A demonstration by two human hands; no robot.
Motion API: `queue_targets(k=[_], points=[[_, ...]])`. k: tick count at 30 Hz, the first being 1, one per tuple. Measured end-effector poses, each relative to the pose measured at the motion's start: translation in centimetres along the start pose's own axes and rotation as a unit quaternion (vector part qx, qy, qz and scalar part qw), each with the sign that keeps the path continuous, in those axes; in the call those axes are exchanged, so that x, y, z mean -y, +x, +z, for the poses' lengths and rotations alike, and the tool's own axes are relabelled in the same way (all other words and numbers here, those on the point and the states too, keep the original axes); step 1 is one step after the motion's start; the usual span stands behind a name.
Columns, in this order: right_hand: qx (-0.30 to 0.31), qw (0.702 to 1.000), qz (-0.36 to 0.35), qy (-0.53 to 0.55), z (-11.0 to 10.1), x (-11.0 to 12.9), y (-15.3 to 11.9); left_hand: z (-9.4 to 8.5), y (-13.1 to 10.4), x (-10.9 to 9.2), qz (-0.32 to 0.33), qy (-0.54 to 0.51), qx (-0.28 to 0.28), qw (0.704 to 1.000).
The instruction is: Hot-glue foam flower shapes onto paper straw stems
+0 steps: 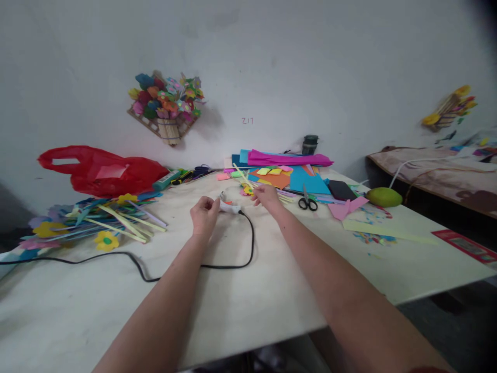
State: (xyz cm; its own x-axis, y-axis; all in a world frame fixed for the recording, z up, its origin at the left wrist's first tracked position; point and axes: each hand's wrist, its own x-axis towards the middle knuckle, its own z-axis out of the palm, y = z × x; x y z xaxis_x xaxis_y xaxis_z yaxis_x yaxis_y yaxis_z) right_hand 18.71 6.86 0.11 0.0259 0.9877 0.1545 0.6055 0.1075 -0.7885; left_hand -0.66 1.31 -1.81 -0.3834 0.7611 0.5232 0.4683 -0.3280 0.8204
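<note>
My left hand (205,215) is over the middle of the table with its fingers curled in and the thumb pressed towards them. What it pinches, if anything, is too small to make out. Right beside its thumb lies a white glue gun (230,208), its black cord (251,243) looping back under my left forearm. My right hand (266,197), also closed in a pinch, is near a small yellow paper flower (247,190) and thin paper strips. Whatever its fingertips hold is hidden. Black-handled scissors (307,203) lie to the right of it.
A red plastic bag (108,171) and a pile of paper flowers and strips (116,220) lie left. Coloured sheets (308,180), a dark phone (341,190), a green-yellow fruit (384,197) and paper scraps (375,238) lie right. The table's front edge (287,339) is near me.
</note>
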Motion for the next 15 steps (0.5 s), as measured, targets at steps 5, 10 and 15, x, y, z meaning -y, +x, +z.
queue_targets(k=[5, 10, 15], points=[[0.143, 0.961, 0.006, 0.237, 1.5, 1.7, -1.2, 0.0, 0.2, -0.3, -0.080, -0.123, 0.004, 0.989], [0.222, 0.940, -0.014, 0.257, 2.5, 2.7, -2.6, -0.2, 0.3, -0.9, -0.165, -0.226, 0.036, 0.959], [0.261, 0.942, -0.058, 0.201, 2.3, 3.0, -3.4, -0.2, 0.4, -1.3, -0.175, -0.272, 0.052, 0.945]])
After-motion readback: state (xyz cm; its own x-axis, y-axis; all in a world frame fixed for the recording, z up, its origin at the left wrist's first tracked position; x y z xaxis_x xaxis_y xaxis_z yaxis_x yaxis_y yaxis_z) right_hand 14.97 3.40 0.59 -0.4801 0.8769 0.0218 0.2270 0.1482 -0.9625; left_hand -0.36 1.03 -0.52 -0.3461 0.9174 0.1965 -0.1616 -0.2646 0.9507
